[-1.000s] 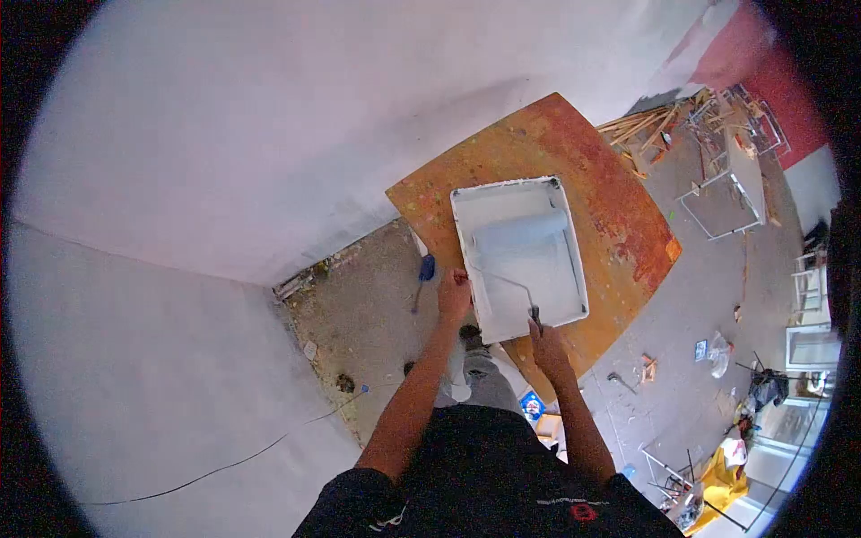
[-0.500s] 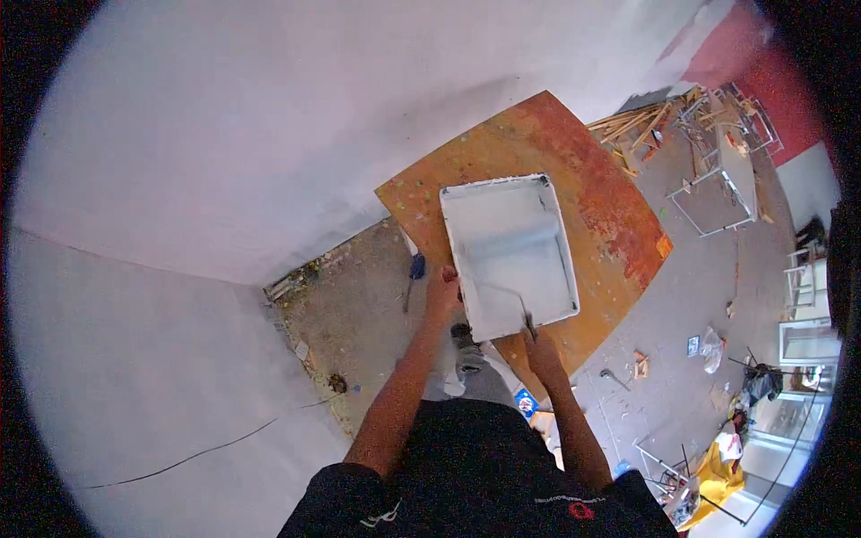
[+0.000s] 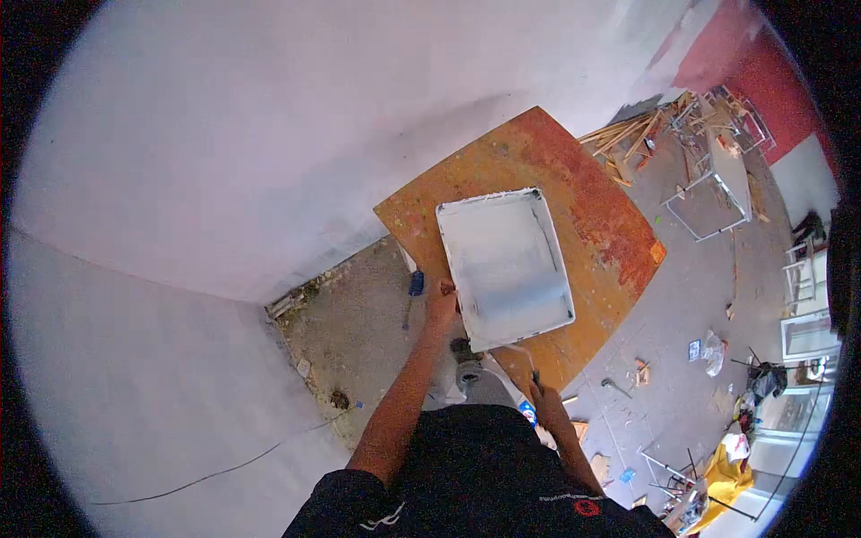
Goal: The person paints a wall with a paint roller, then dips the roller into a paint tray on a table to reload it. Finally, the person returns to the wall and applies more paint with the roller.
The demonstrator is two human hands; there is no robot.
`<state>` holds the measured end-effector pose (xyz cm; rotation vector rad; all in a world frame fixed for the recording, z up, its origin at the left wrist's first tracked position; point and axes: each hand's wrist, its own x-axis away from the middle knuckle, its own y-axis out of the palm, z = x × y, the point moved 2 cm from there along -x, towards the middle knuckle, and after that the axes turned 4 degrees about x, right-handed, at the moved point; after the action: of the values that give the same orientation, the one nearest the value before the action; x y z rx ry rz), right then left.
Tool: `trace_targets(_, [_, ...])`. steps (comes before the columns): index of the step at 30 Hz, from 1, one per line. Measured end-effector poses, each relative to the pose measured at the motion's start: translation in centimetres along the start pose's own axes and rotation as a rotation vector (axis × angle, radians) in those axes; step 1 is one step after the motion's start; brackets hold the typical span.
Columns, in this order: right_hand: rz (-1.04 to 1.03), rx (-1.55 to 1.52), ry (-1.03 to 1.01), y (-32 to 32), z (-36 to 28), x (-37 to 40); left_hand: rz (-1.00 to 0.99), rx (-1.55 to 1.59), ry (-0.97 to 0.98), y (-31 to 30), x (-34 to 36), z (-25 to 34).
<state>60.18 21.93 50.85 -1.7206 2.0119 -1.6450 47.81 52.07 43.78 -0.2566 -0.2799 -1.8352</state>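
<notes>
A white paint tray (image 3: 491,233) with pale paint in it lies on a paint-stained wooden board (image 3: 596,202). My left hand (image 3: 443,296) is closed on the tray's left edge. In the lower part of the tray is a paint roller (image 3: 520,294), its cover blurred and coated with pale paint. Its thin wire frame runs over the tray's near edge to the handle, around which my right hand (image 3: 544,393) is wrapped, near the board's lower edge.
A pale wall (image 3: 269,117) rises on the left and ahead. A blue-handled brush (image 3: 416,283) is left of the board. On the floor to the right are wood strips (image 3: 628,134), a metal frame (image 3: 708,206), a plastic bag (image 3: 713,354) and a yellow cloth (image 3: 725,475).
The roller has moved down the tray towards my body, and my right hand has come back and lower with the handle. My left hand stays at the tray's edge.
</notes>
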Motion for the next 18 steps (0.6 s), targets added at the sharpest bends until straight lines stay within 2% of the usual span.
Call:
trace_targets(1, [0.052,0.12,-0.144,0.4,-0.1,-2.4,-0.032,0.105,-0.01,0.0,-0.8,-2.2])
trace_targets(2, [0.104,0.243,-0.286,0.7,0.0,-4.6,-0.022,0.072,-0.055,0.0,-1.1,-2.6])
trace_targets(4, [0.182,0.049,-0.137,-2.1,-4.6,-6.6,0.003,0.01,-0.148,0.0,-1.2,-2.9])
trace_targets(5, [0.163,0.09,-0.142,-2.0,-5.1,-6.6,-0.02,0.033,-0.199,0.2,-0.8,-1.9])
trace_targets(7, [0.137,0.169,-0.16,-2.1,-6.1,-7.0,-0.067,0.075,-0.284,0.1,-0.1,0.2])
trace_targets(9, [0.202,0.187,-0.335,-0.6,-3.8,-4.9,-0.048,0.148,-0.196,0.1,-1.3,-2.9])
trace_targets(11, [0.183,0.071,-0.307,1.4,0.1,-1.2,-0.014,0.157,-0.202,0.3,-1.3,-3.0])
trace_targets(13, [0.073,-0.113,-0.039,1.3,1.1,1.4,0.034,0.108,-0.289,0.5,0.6,0.1])
trace_targets(15, [-0.046,-0.24,0.27,0.6,0.7,2.8,0.006,0.103,-0.261,0.2,-0.2,-1.5])
trace_targets(17, [0.022,-0.247,0.064,0.7,0.2,1.4,-0.038,0.147,-0.254,0.0,-0.1,-1.4])
trace_targets(18, [0.075,-0.271,0.026,0.2,-0.2,1.0,-0.062,0.197,-0.265,-0.2,0.3,-0.8])
